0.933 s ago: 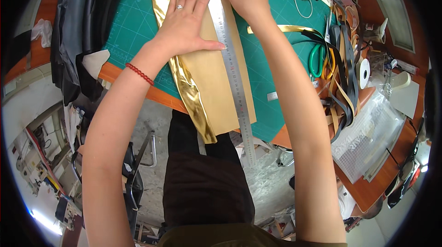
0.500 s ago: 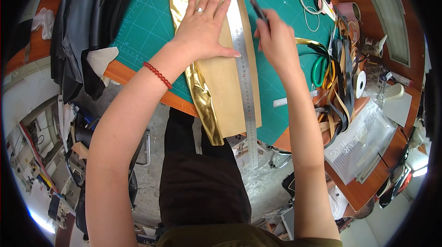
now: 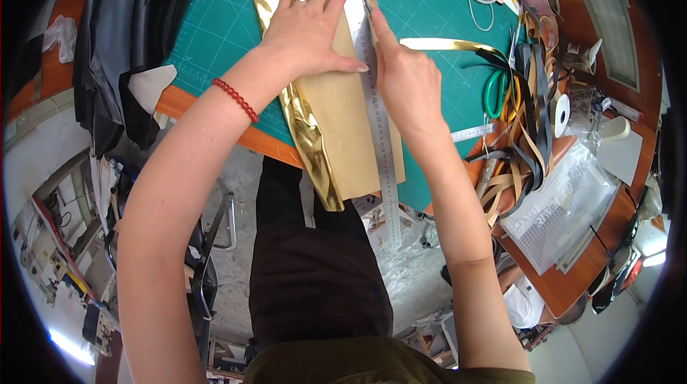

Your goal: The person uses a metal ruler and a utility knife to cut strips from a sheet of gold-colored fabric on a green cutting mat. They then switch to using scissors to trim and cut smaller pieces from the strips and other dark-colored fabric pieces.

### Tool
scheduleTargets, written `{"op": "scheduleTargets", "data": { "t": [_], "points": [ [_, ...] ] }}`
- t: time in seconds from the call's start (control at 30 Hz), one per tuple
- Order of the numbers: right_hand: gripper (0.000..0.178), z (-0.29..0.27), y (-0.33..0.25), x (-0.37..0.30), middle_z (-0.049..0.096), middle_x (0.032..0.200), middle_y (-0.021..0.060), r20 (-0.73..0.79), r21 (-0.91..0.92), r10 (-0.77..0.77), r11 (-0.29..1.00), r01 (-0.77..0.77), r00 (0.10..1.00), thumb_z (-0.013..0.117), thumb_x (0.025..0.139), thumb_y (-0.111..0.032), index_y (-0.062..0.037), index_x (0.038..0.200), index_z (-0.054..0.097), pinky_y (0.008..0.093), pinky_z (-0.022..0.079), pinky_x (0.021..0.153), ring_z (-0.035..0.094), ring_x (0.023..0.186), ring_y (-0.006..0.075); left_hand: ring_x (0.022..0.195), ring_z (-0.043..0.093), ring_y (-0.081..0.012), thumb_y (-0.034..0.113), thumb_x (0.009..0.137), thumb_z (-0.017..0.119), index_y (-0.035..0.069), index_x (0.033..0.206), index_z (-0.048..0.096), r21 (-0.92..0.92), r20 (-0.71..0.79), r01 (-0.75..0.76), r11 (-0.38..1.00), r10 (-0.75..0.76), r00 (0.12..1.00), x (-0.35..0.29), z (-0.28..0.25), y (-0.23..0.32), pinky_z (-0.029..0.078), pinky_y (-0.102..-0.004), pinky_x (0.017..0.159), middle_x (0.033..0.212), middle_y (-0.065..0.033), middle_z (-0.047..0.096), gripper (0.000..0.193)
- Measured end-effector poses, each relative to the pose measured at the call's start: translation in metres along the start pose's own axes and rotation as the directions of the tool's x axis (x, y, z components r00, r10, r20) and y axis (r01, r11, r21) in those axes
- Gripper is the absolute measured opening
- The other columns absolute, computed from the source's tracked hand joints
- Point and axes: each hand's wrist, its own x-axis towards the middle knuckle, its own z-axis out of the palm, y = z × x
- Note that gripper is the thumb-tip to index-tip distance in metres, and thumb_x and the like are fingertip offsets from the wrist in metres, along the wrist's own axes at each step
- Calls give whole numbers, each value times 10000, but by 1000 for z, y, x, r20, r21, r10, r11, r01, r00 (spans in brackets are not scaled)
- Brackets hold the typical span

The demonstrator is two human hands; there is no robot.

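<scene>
Here, black leather (image 3: 107, 47) is heaped at the table's left beside the green gridded cutting mat (image 3: 207, 33), where the left hand (image 3: 308, 26) lies flat, fingers spread, pinning the tan, gold-edged sheet (image 3: 343, 133) and touching the steel ruler (image 3: 379, 133). The ruler's long axis runs away from the body, overhanging the table edge. Just right of it, the right hand (image 3: 408, 80) is closed around a slim knife (image 3: 368, 8), tip against the ruler's edge; glossy gold and black strips (image 3: 526, 105) lie farther right.

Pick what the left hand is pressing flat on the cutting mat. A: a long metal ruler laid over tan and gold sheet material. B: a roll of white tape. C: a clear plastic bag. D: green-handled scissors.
A: the left hand lies spread with its thumb on the metal ruler over the tan and gold sheet, while the right hand holds a blade tool at the ruler's edge.
</scene>
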Motion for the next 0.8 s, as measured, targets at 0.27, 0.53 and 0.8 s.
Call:
{"op": "scheduleTargets", "data": {
  "t": [0.27,0.53,0.8],
  "points": [
    [656,-17,8,-118,585,634,125,154,-26,66,998,-63,986,560,807,-19,-127,1440,430,427,502,444,615,490,303,1464,147,-310,691,691,683,11,1471,290,119,33,42,992,-46,998,1,-10,11,142,-564,1168,1548,-151,242,1107],
    [636,-18,10,-116,609,676,127,143,-16,39,999,-37,989,582,828,-38,-128,1439,431,423,510,475,621,516,307,1413,278,-316,624,783,623,159,1440,410,18,-34,-327,945,327,944,-38,12,40,215,-571,1142,1514,-58,346,833],
    [633,-18,8,-143,605,696,122,149,24,90,995,-95,985,590,829,-31,-141,1434,441,428,504,479,616,527,311,1447,222,-287,738,689,617,187,1494,312,40,77,-237,971,234,969,-42,-6,52,172,-621,1137,1557,-37,272,1022]
  ]
}}
